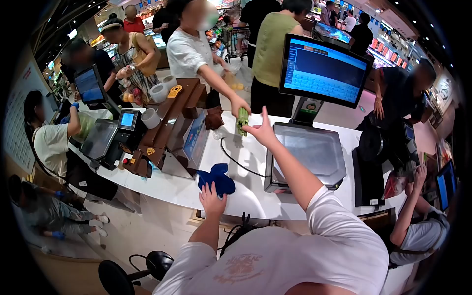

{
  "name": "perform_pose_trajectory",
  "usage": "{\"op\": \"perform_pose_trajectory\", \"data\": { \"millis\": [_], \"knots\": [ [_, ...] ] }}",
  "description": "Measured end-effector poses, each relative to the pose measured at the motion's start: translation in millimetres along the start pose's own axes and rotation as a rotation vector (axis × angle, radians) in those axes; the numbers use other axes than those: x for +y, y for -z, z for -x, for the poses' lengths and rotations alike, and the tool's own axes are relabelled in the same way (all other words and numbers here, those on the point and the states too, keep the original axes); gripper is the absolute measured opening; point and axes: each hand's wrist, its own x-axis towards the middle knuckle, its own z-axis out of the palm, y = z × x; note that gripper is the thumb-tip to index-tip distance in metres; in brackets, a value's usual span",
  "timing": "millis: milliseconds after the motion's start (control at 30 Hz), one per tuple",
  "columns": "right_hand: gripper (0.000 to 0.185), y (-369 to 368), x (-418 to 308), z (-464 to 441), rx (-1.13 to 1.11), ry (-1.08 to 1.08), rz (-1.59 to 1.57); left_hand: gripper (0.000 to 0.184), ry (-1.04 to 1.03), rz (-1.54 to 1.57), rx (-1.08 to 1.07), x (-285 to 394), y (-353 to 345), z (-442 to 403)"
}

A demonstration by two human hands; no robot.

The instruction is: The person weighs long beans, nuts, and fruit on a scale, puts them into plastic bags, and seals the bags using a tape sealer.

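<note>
A bundle of green stalk vegetables (pixel 242 122) is above the counter, in the hand of a person in a white top across from me. My right hand (pixel 263 132) reaches out to the bundle with fingers apart. One digit meets its lower end, and another points upward beside it. A crumpled dark blue cloth (pixel 222 181) lies near the counter's front edge. My left hand (pixel 212 199) rests on the near side of this cloth, fingers spread.
A weighing scale (pixel 309 152) with a large touchscreen (pixel 324 70) stands to the right. On the left are a brown stand (pixel 167 123), white rolls (pixel 158 92) and a second scale (pixel 101 140). A black cable (pixel 241 164) crosses the white counter (pixel 246 204). Several people stand around.
</note>
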Motion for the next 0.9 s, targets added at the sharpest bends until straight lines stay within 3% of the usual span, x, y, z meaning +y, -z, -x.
{"op": "perform_pose_trajectory", "data": {
  "millis": [33,100,133,200,300,333,467,567,600,667,733,767,900],
  "knots": [
    [0.116,-3,-3,-1,-0.133,-0.043,-0.195,0.075,-0.005,0.004,0.017,0,3,-3],
    [0.105,1,16,20,-0.252,-0.163,-0.241,0.073,0.015,0.057,0.003,10,-9,20],
    [0.1,4,14,25,-0.287,-0.331,-0.66,0.073,0.007,0.059,0.018,8,-10,18],
    [0.079,-12,13,18,-0.166,-0.672,-1.14,0.073,-0.018,0.035,0.045,-6,-5,4],
    [0.058,-35,50,3,-0.265,-0.807,-0.696,0.074,-0.017,0.022,0.035,-6,-4,6],
    [0.035,-40,56,6,-0.268,-0.842,-0.72,0.073,-0.014,0.018,0.031,-6,-4,5],
    [0.02,-18,49,17,-0.325,-0.777,-0.576,0.077,-0.026,0.001,0.033,-8,-9,2],
    [0.018,39,-7,37,-0.358,-0.614,-0.454,0.083,0.07,0.211,0.101,1,3,-3],
    [0.018,61,-27,40,-0.361,-0.58,-0.448,0.088,0.131,0.24,0.217,7,0,-9],
    [0.018,104,-56,47,-0.379,-0.491,-0.451,0.088,0.053,0.323,0.329,33,4,-42],
    [0.018,138,-84,58,-0.424,-0.399,-0.471,0.095,-0.136,0.311,0.248,89,38,-87],
    [0.018,152,-101,67,-0.447,-0.362,-0.489,0.1,-0.284,0.333,0.32,114,39,-107],
    [0.037,223,-127,108,-0.61,-0.263,-0.638,0.099,-0.386,0.33,0.271,206,48,-161]
  ]
}}
